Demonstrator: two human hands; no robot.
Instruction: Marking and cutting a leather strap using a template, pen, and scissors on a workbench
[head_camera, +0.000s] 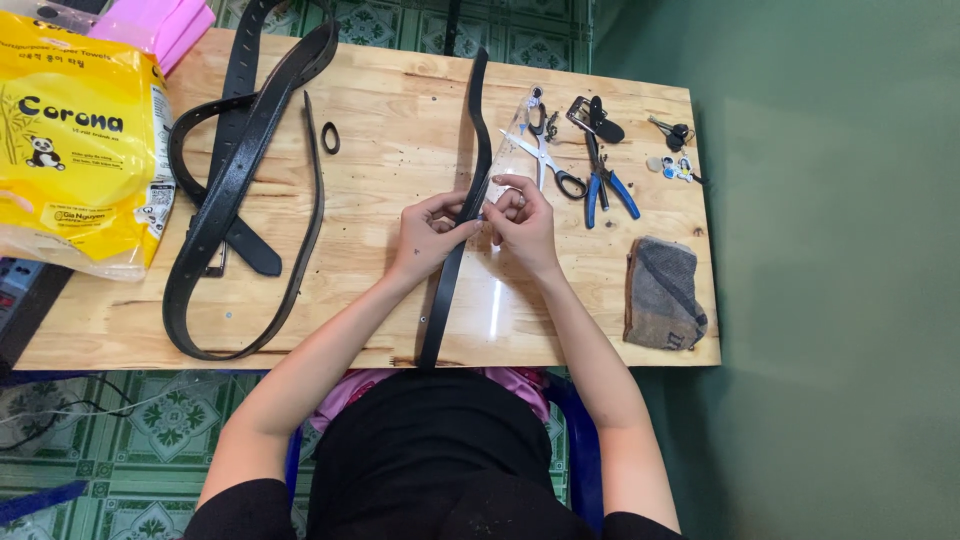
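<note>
The belt (455, 255) lies lengthwise down the middle of the desk (380, 300), running from its far edge to the near one. Your left hand (425, 235) pinches it at mid-length, fingers closed on the strap. Your right hand (522, 222) presses a clear ruler (505, 150) against the belt's side, fingers curled on it. Scissors (545, 160) and pliers (605, 185) lie just beyond.
</note>
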